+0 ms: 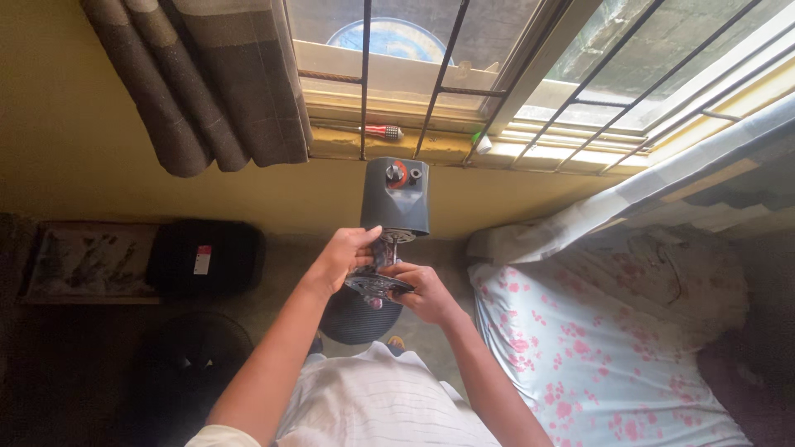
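A dark grey motor housing (396,199) with a red knob on its face is held up in front of the window sill. My left hand (346,255) grips the metal neck just under the housing. My right hand (424,291) holds a flat metal disc-like part (374,285) at the lower end of that neck. Both hands are closed around the piece. A dark round ribbed object (356,319) lies on the floor right below my hands.
A red-handled screwdriver (379,131) lies on the window sill behind black window bars (364,83). A brown curtain (207,83) hangs at the left. A bed with a pink floral sheet (596,331) is at the right. A black bag (207,257) sits on the floor at the left.
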